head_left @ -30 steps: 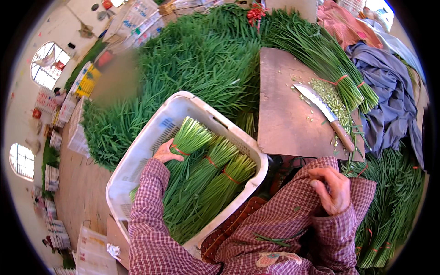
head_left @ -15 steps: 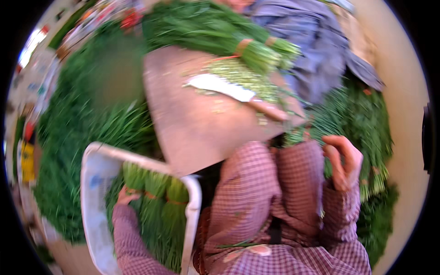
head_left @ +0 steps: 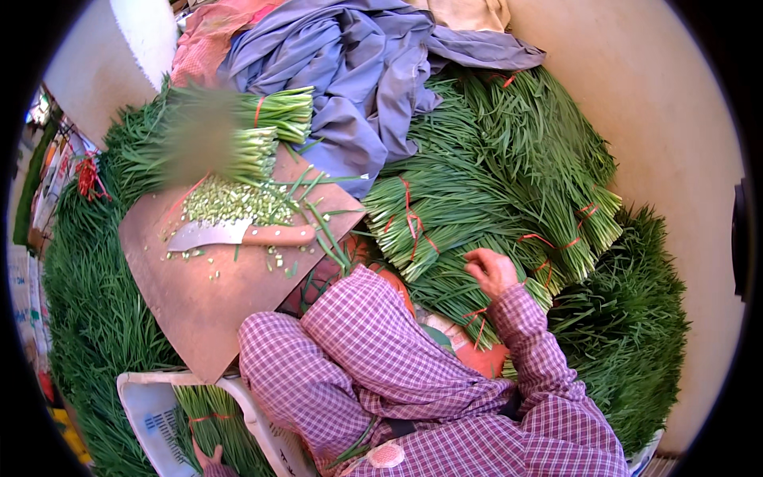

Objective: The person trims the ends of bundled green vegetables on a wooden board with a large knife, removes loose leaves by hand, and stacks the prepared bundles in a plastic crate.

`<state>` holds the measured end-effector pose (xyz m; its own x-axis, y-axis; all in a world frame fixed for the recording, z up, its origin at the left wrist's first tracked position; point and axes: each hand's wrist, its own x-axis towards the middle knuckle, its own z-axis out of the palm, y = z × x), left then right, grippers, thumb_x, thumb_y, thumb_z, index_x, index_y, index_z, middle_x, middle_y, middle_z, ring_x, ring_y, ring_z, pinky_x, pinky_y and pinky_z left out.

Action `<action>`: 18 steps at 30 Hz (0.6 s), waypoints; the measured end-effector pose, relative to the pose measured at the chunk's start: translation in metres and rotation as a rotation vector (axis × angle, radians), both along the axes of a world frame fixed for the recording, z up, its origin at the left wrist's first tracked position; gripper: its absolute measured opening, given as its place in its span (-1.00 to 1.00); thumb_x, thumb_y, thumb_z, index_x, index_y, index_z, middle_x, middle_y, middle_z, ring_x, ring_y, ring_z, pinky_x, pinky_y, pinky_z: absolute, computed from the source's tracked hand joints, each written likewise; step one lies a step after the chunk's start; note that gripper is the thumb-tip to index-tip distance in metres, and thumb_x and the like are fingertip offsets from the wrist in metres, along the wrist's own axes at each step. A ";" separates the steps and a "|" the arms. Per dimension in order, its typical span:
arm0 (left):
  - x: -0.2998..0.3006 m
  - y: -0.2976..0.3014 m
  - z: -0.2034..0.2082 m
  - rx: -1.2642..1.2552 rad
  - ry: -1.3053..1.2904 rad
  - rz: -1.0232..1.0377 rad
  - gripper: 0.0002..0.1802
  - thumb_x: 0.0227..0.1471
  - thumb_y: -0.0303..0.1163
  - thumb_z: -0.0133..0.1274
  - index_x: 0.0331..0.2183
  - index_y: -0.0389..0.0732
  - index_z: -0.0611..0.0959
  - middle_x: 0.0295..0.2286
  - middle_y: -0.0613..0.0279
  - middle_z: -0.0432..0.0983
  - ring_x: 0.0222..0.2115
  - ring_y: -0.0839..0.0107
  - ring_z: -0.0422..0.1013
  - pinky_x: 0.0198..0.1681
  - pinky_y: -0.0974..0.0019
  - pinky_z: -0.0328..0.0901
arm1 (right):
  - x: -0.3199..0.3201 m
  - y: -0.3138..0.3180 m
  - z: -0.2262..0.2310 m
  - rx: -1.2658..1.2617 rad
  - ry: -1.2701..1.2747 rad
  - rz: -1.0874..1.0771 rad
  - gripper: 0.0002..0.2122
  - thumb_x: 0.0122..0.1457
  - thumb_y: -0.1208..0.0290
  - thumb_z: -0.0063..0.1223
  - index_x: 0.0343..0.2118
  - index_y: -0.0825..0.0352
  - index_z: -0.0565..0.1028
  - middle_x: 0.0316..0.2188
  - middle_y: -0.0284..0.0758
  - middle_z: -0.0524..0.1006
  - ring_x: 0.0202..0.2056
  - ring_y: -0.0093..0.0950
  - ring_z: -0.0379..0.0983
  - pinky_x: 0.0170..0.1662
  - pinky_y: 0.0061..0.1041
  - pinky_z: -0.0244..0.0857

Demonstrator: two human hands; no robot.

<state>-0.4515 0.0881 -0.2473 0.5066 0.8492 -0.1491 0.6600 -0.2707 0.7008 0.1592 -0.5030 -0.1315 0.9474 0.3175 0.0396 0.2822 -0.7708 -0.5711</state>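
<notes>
At the lower left, my left hand (head_left: 208, 457) lies against a bundle of green chives (head_left: 208, 415) inside a white plastic crate (head_left: 248, 405). Its visible fingers are spread; the lower picture edge cuts off the rest. My right hand (head_left: 491, 273) is beside my right knee, over chive bundles (head_left: 445, 274) tied with red bands. Its fingers are loosely bent and seem to hold nothing. On a brown board (head_left: 207, 294) in front of me lies a knife (head_left: 238, 235) with a wooden handle, next to a heap of chopped stem ends (head_left: 234, 200).
More chives with pale cut ends (head_left: 254, 151) rest on the board's far side. A grey-blue cloth (head_left: 334, 71) lies beyond. Loose chives (head_left: 95, 270) pile up at the left, with another dark green heap (head_left: 628, 334) at the right along a beige wall (head_left: 636, 103).
My view has swung to the right, so the board and crate now sit farther left. My right hand has moved out over the tied bundles; my left hand stays in the crate.
</notes>
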 end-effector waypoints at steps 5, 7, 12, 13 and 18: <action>0.062 -0.047 0.046 0.138 0.026 0.137 -0.11 -0.39 -0.45 0.33 0.10 -0.25 0.41 -0.06 0.01 0.45 -0.05 0.16 0.38 0.03 0.14 0.28 | 0.044 0.006 -0.045 -0.166 0.032 0.085 -0.64 0.01 0.34 0.21 -0.09 0.20 0.45 -0.23 -0.33 0.54 -0.12 -0.27 0.46 -0.09 -0.27 0.35; 0.091 -0.054 0.060 0.185 0.027 0.174 -0.12 -0.38 -0.46 0.32 0.09 -0.25 0.41 -0.07 0.01 0.45 -0.05 0.16 0.38 0.03 0.14 0.28 | 0.069 0.016 -0.056 -0.194 -0.044 0.107 -0.58 -0.02 0.35 0.22 -0.04 0.19 0.42 -0.20 -0.31 0.52 -0.08 -0.26 0.43 -0.06 -0.26 0.32; 0.151 -0.062 0.088 0.283 -0.004 0.229 -0.16 -0.35 -0.46 0.30 0.08 -0.25 0.42 -0.08 0.01 0.45 -0.06 0.17 0.38 0.02 0.14 0.28 | 0.131 0.064 -0.056 -0.318 -0.184 0.229 -0.48 -0.05 0.39 0.23 0.04 0.16 0.37 -0.14 -0.26 0.45 -0.05 -0.24 0.38 0.01 -0.28 0.26; 0.163 -0.062 0.094 0.305 -0.015 0.232 -0.17 -0.34 -0.46 0.30 0.08 -0.26 0.42 -0.08 0.01 0.45 -0.06 0.17 0.38 0.02 0.14 0.28 | 0.144 0.073 -0.058 -0.314 -0.194 0.252 -0.49 -0.05 0.39 0.22 0.04 0.16 0.37 -0.14 -0.25 0.45 -0.04 -0.24 0.38 0.01 -0.28 0.26; 0.197 -0.062 0.130 0.416 -0.081 0.274 -0.21 -0.31 -0.46 0.27 0.07 -0.26 0.42 -0.09 0.02 0.45 -0.08 0.17 0.39 0.02 0.15 0.28 | 0.193 0.112 -0.046 -0.232 -0.228 0.279 -0.50 0.01 0.26 0.18 0.06 0.19 0.36 -0.13 -0.23 0.50 -0.03 -0.22 0.40 0.00 -0.25 0.28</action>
<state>-0.2545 0.0257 -0.1172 0.2522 0.9318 0.2609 0.6941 -0.3621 0.6221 0.3525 -0.3906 -0.1776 0.7994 0.5854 0.1349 0.5968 -0.7480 -0.2903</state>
